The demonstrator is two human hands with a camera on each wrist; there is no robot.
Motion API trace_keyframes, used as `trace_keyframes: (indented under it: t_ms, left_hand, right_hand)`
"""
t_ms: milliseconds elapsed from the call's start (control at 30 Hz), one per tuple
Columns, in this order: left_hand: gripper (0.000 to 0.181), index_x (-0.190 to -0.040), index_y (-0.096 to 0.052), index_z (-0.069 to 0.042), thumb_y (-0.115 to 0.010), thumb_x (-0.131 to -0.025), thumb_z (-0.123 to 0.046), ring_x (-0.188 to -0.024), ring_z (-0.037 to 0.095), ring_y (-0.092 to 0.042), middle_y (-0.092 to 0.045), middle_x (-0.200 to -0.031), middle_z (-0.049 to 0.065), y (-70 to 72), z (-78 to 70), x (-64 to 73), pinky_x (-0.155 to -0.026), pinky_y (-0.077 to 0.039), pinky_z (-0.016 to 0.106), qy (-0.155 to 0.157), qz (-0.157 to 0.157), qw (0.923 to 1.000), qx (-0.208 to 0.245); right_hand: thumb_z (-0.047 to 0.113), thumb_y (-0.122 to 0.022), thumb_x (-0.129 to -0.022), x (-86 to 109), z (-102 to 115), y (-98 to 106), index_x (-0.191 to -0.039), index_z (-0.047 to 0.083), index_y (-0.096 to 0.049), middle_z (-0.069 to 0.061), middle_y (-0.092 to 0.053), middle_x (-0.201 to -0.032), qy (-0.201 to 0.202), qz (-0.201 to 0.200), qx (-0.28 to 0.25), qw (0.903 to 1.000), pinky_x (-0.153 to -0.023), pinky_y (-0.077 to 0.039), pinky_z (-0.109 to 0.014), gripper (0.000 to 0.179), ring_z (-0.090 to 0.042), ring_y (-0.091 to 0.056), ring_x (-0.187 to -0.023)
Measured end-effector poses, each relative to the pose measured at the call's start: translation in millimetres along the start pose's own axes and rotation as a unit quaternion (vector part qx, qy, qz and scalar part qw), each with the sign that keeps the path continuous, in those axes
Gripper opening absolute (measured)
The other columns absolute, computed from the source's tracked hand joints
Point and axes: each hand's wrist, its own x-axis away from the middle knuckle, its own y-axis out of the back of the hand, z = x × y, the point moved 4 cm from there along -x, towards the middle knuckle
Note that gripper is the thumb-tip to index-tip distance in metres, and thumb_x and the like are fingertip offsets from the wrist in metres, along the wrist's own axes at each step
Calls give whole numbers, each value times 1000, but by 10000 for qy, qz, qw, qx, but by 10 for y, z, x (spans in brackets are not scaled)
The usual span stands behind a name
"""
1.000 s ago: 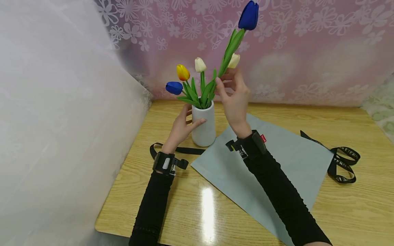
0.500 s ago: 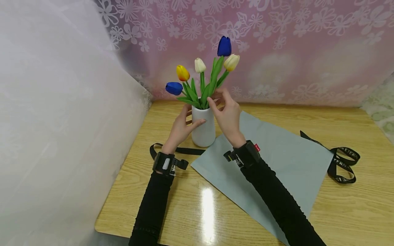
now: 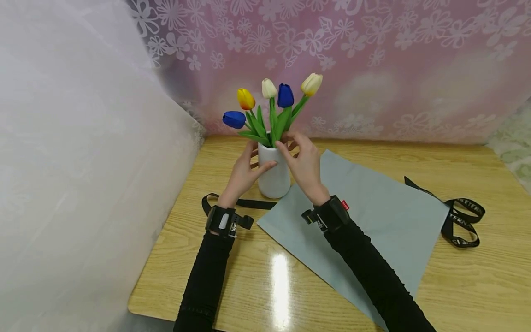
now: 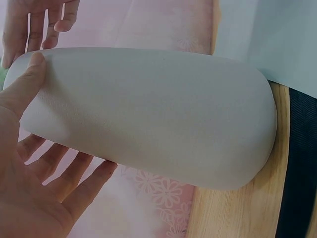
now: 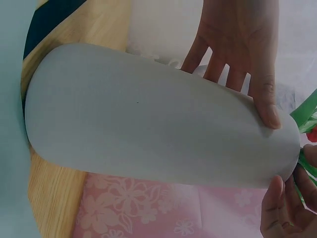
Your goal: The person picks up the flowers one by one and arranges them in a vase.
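A white vase (image 3: 274,177) stands upright on the table with several artificial tulips in it. My left hand (image 3: 242,173) grips its side near the top, thumb across the front and fingers behind. At the rim, my right hand (image 3: 305,163) pinches the stem of a blue tulip (image 3: 285,96), whose lower end is hidden inside the vase. Around it are a second blue tulip (image 3: 234,120), a yellow-orange tulip (image 3: 246,99), a white tulip (image 3: 268,88) and another white tulip (image 3: 312,85). In the right wrist view, fingertips curl around green stems (image 5: 303,161) at the mouth.
A grey-blue sheet (image 3: 365,221) lies flat under my right forearm, its corner close to the vase. A black ribbon (image 3: 257,204) runs behind my left wrist, and a looped, lettered ribbon (image 3: 462,221) lies at the right. A pink floral curtain (image 3: 373,69) hangs behind the table.
My right hand has come down to the vase's rim, and the blue tulip has sunk into the vase, its bloom now level with the others. The left hand has stayed on the vase.
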Motion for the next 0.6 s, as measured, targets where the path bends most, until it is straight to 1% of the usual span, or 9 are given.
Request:
trace_keyframes:
  t_ms: [200, 433, 500, 600]
  left_hand:
    - [75, -156, -32, -20, -73, -95, -32, -140, 35, -45, -41, -156, 8, -26, -8, -6, -106, -50, 50, 20, 15, 10000, 34]
    - [75, -156, -31, -19, -73, -95, -34, -140, 34, -45, -41, -157, 7, -32, -3, -11, -107, -50, 50, 46, 14, 10000, 14]
    - [76, -157, -31, -20, -73, -95, -35, -140, 34, -45, -40, -157, 7, -24, 1, -7, -107, -50, 49, 71, 23, 10000, 27]
    - [77, -157, -30, -21, -72, -95, -37, -141, 34, -44, -40, -158, 7, 3, -3, 0, -107, -49, 50, 81, 40, 10000, 25]
  right_hand:
    - [23, -70, -98, 5, -16, 22, -116, 3, -71, -14, -66, -106, -8, -123, -13, 9999, -61, -52, -33, 27, -26, -62, -84]
    - [25, -69, -98, 18, -44, 74, -118, 5, -71, -12, -67, -112, -237, -232, -240, 9992, -63, -51, -27, 29, -24, -61, -82]
    - [26, -69, -98, 33, -54, 101, -120, 6, -71, -11, -67, -114, -253, -264, -273, 9990, -64, -52, -27, 29, -24, -62, -83]
    - [26, -69, -98, 65, -85, 148, -122, 8, -70, -10, -68, -114, -225, -254, -205, 9992, -66, -55, -31, 29, -23, -63, -84]
